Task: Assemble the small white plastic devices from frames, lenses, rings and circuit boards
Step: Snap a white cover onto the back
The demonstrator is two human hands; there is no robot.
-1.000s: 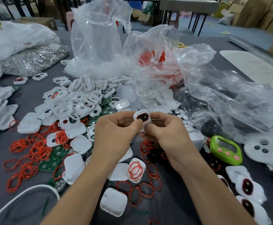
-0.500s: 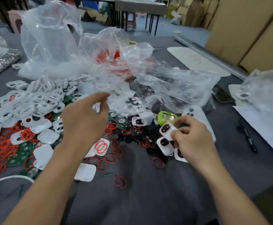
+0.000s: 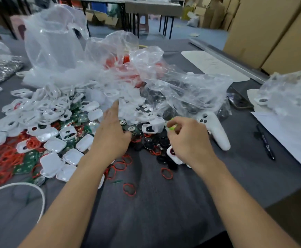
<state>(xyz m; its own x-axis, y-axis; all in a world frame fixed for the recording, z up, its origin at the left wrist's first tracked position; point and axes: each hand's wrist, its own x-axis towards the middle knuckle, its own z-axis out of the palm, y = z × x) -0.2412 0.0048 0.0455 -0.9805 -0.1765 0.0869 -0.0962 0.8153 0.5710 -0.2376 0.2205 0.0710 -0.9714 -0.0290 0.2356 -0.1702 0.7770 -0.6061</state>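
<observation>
My left hand (image 3: 110, 135) reaches forward with straight fingers over the parts heap, its index tip at the pile of small white pieces (image 3: 128, 104); it holds nothing. My right hand (image 3: 187, 140) hovers with loosely curled fingers above a green timer (image 3: 172, 127), and nothing shows in its grip. A finished white device (image 3: 172, 153) lies just under its wrist. White frames (image 3: 44, 108), white shells (image 3: 53, 163), red rings (image 3: 1, 158), green circuit boards (image 3: 28, 158) and black lenses (image 3: 151, 144) spread across the grey table (image 3: 155, 212).
Crumpled clear plastic bags (image 3: 182, 86) stand behind the heap. A white controller (image 3: 216, 129), a pen (image 3: 265, 142) and a phone (image 3: 239, 102) lie to the right, with white paper (image 3: 292, 140) beyond. A white cable (image 3: 30, 187) loops at front left.
Both hands held one device together, then parted. My right hand carried it right, set it among the finished ones and lifted off. My left hand stretched forward toward the white pieces.
</observation>
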